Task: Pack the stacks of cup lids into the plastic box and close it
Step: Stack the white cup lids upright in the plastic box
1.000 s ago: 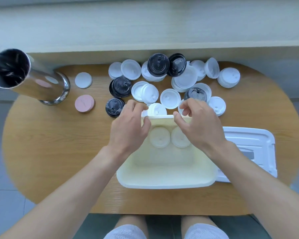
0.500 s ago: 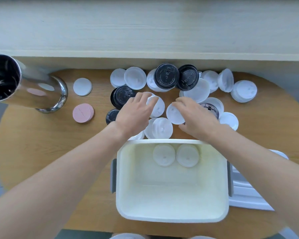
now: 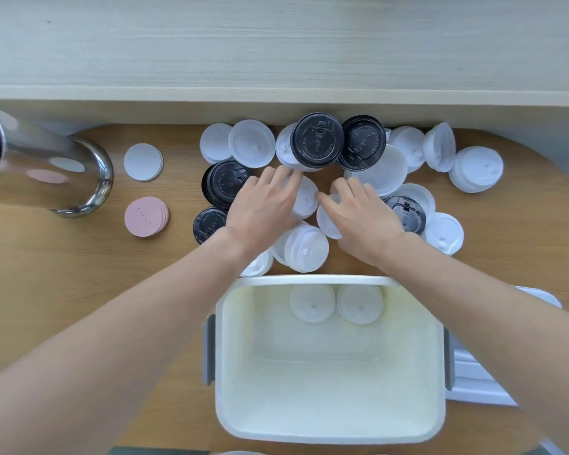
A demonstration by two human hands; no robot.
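The open white plastic box (image 3: 329, 428) sits at the near table edge with two white lid stacks (image 3: 312, 303) against its far wall. Beyond it lie several white lid stacks (image 3: 304, 249) and black lid stacks (image 3: 316, 139). My left hand (image 3: 263, 208) rests flat, fingers spread, over a white lid stack (image 3: 304, 198). My right hand (image 3: 358, 215) lies over another white stack (image 3: 327, 221), fingers extended. Neither hand has closed around a stack. The box's white lid (image 3: 483, 379) lies to the right, partly under my right arm.
A shiny steel cylinder (image 3: 43, 169) stands at the far left. A white disc stack (image 3: 143, 162) and a pink disc stack (image 3: 145, 216) lie beside it. A pale wooden ledge (image 3: 276, 93) runs behind the round wooden table (image 3: 79, 284).
Both hands left the box's far rim and reached forward onto the white lid stacks in the pile. The view shifted, so the box appears nearer.
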